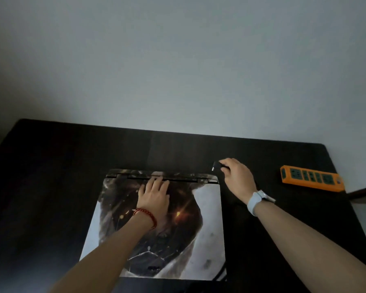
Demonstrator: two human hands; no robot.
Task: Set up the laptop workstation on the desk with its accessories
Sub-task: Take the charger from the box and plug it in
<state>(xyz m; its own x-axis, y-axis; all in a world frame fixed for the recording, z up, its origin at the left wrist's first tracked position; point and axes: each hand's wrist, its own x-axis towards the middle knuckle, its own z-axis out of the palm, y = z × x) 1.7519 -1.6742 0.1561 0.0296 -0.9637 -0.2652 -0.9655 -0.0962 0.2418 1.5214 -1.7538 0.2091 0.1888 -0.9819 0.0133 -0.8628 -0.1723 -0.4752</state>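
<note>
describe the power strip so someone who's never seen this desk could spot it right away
Start at the dark desk against the pale wall, then look past the closed laptop with the picture on its lid, toward the desk's far right corner. There lies the power strip, flat and long, beyond the right hand. Its bright orange casing with a row of green sockets is the only vivid colour there.

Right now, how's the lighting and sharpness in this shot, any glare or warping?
Head view: dim overall, the black desk nearly swallows detail; the picture-covered closed laptop and orange power strip stand out; no glare; wide-angle bending at the edges; the small black plug looks soft.
</note>
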